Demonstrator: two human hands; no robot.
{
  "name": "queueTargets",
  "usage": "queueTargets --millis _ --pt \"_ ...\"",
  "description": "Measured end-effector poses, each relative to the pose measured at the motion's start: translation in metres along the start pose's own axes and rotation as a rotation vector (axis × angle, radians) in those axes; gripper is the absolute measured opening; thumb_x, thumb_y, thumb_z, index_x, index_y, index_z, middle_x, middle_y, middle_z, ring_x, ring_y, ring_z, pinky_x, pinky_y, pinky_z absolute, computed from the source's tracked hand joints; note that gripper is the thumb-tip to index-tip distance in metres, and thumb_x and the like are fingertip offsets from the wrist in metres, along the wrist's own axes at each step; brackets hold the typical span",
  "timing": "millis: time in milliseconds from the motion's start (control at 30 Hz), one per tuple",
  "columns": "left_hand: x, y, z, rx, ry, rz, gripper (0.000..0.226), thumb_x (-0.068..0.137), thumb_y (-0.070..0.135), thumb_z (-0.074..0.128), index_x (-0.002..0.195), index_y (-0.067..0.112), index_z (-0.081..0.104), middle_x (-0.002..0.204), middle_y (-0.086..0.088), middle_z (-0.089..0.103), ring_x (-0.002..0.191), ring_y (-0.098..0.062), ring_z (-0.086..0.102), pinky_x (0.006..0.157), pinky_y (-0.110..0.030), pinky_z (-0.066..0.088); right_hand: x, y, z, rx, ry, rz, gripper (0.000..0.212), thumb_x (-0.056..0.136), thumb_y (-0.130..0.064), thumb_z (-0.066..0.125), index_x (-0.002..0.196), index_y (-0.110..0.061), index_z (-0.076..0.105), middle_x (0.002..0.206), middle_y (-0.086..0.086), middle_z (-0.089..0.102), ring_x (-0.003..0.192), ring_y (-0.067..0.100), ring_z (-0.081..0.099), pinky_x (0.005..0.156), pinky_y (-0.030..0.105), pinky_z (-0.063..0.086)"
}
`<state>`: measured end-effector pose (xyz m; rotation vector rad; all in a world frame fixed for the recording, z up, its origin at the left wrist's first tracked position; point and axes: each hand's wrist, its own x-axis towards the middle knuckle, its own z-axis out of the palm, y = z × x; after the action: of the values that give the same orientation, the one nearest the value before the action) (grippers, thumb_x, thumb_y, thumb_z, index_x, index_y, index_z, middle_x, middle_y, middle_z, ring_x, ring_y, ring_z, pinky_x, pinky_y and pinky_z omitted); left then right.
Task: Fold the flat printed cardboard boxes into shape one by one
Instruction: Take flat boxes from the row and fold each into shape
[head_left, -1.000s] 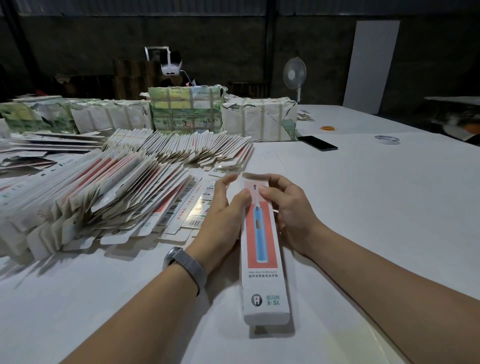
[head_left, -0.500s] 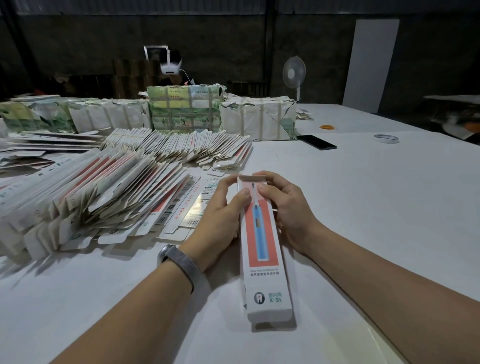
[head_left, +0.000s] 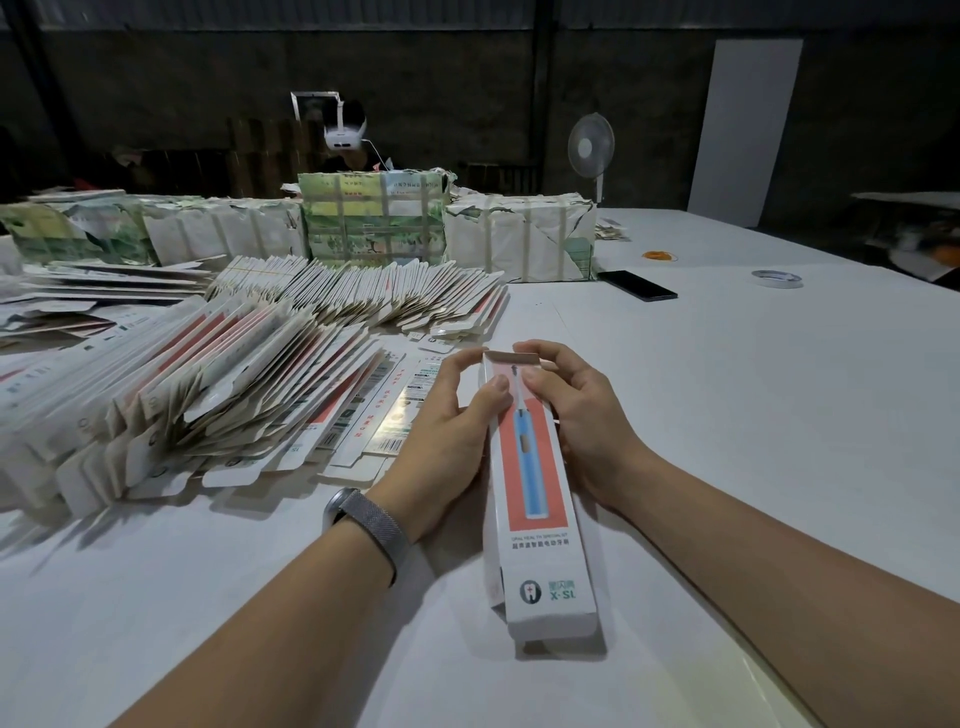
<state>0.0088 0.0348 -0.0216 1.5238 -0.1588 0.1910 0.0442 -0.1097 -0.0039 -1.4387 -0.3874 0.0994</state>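
White cardboard box (head_left: 535, 499), long and slim, red panel with blue toothbrush print, already squared up. Lying on white table (head_left: 727, 415), long axis running away from the viewer, far end flap open. Gripped near the far end by left hand (head_left: 447, 441) and right hand (head_left: 582, 426), thumbs on top.

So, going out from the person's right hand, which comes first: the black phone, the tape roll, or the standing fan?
From the right hand, which holds the toothbrush box, in the head view:
1. Black phone, flat on the white table, ahead and slightly right.
2. Tape roll, farther right on the table.
3. Standing fan, beyond the table's far edge.
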Motion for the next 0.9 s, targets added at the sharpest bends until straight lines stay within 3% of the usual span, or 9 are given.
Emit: queueTargets --millis 300,467,667,900 --pt "0.0012 -0.0018 0.0017 0.027 -0.041 0.027 0.034 0.087 0.045 0.059 0.119 0.039 0.051 0.088 -0.006 0.078 0.076 -0.024 0.076 0.065 -0.031 0.06 -0.0004 -0.005 0.0018 0.076 0.053 0.03 0.018 0.104 -0.025 0.051 0.09 -0.018 0.06 0.076 0.004 0.067 0.063 0.021 0.068 0.061 0.031 0.06" --pt "0.0029 -0.0044 0.0011 0.063 -0.072 0.035 0.043 0.087 0.046 0.062 0.126 0.034 0.05 0.095 -0.008 0.078 0.084 -0.03 0.076 0.08 -0.044 0.062 0.0027 -0.0047 0.0036 -0.039 0.078 0.046 0.02 0.104 -0.022 0.048 0.089 -0.01 0.054 0.071 0.005 0.061 0.056 0.015 0.063 0.056 0.024 0.056" --pt "0.0032 -0.0047 -0.0009 0.1 -0.079 0.009 0.037 0.086 0.05 0.06 0.12 0.041 0.05 0.087 -0.006 0.078 0.075 -0.025 0.076 0.066 -0.033 0.059 0.0028 -0.0022 0.0016 -0.073 0.06 0.057 0.019 0.105 -0.022 0.049 0.09 -0.015 0.06 0.078 0.007 0.065 0.069 0.024 0.065 0.065 0.028 0.059" --pt "0.0029 -0.0032 -0.0015 0.137 -0.113 0.022 0.034 0.086 0.048 0.058 0.119 0.044 0.05 0.088 -0.001 0.079 0.075 -0.021 0.077 0.063 -0.024 0.058 0.0046 -0.0039 -0.0035 -0.11 0.074 0.058 0.019 0.1 -0.022 0.059 0.082 -0.015 0.06 0.067 0.0 0.065 0.061 0.02 0.068 0.067 0.032 0.06"
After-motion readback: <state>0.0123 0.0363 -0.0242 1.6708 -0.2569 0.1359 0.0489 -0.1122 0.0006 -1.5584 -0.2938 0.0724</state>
